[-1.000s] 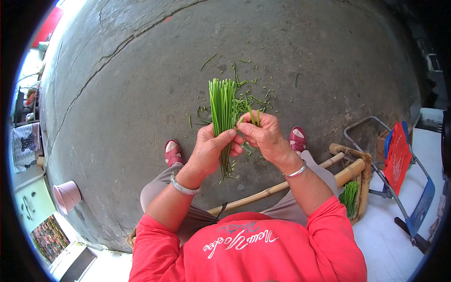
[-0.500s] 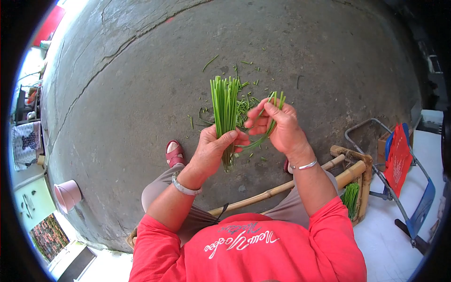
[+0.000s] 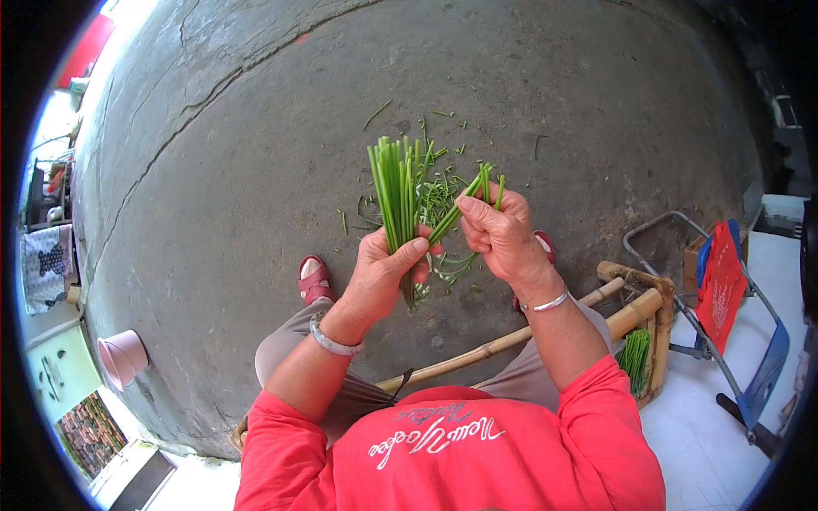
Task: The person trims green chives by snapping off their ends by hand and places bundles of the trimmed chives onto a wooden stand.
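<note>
Left hand (image 3: pixel 392 262) closed around the lower part of the green stem bundle (image 3: pixel 394 183), thumb across it; bundle's long axis points away from the person, tops fanned slightly. Right hand (image 3: pixel 497 223) fingers curled in, thumb and fingers pinching a few loose stems (image 3: pixel 450 220), which slant from beside the left hand up to the right. Key relation: bundle lies left of the right hand, a gap between; left hand nearer, already on it. Cut bits (image 3: pixel 439 194) scattered on floor (image 3: pixel 256 170) beyond
</note>
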Action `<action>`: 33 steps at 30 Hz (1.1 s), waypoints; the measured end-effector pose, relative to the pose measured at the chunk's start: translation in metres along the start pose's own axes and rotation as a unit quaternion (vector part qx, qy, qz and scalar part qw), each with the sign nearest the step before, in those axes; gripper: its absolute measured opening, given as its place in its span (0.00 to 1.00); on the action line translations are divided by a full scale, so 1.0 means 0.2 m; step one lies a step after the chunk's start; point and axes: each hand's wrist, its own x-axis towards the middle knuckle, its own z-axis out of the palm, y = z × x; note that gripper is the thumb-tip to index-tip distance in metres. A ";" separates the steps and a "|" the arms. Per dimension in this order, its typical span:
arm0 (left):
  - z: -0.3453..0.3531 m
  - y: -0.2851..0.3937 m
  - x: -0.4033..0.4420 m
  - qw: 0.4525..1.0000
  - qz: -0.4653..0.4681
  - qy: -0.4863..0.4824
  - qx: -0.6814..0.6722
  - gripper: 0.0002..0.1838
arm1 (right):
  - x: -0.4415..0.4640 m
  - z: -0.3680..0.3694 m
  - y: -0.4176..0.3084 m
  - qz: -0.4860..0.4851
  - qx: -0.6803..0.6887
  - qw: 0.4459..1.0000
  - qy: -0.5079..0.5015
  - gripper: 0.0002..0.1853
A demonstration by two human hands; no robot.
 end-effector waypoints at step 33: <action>-0.03 0.03 0.01 0.990 0.036 0.065 0.116 0.05 | 0.00 -0.03 -0.05 -0.382 -0.626 0.676 0.077 0.07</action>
